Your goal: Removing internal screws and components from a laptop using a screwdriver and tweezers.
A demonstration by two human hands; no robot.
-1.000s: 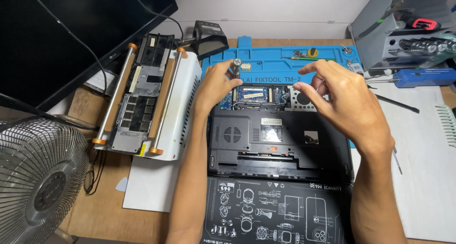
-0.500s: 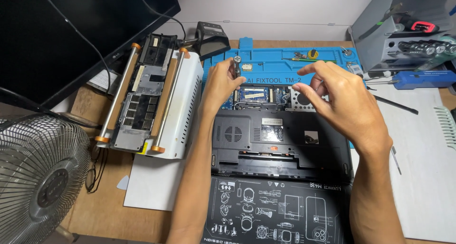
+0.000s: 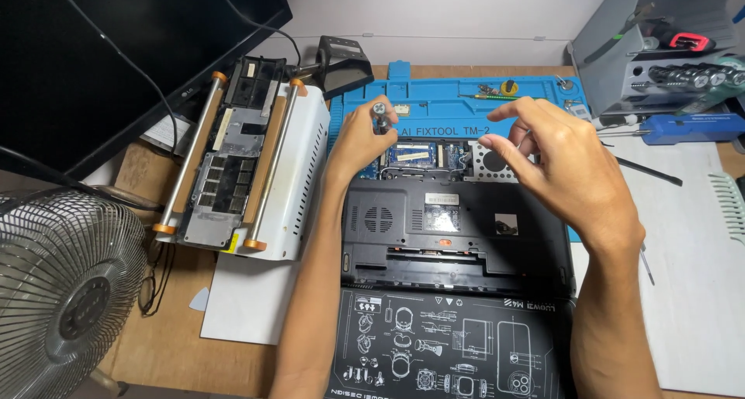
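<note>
The left hand (image 3: 358, 139) sat just above the middle of the frame, its grip closed around a screwdriver (image 3: 381, 113) whose grey cap showed above the curled fingers; the tip was hidden behind the hand, so where it met the machine could not be told. Below both hands lay an opened black laptop (image 3: 454, 228), underside up, with its upper edge uncovered — circuit boards and a perforated metal plate showed there. The right hand (image 3: 563, 170) hovered right of centre above that exposed strip, grip wide, fingers spread and holding nothing.

The laptop rested on a blue repair mat (image 3: 442, 96) on the wooden bench (image 3: 163, 345), a black mat with white diagrams (image 3: 450, 352) overlapping its lower edge. At the upper left leaned a dark monitor (image 3: 116, 50); beside it stood a white perforated machine with two rollers (image 3: 240, 166). A fan (image 3: 62, 290) filled the lower left — grey tool racks (image 3: 660, 50) the upper right.
</note>
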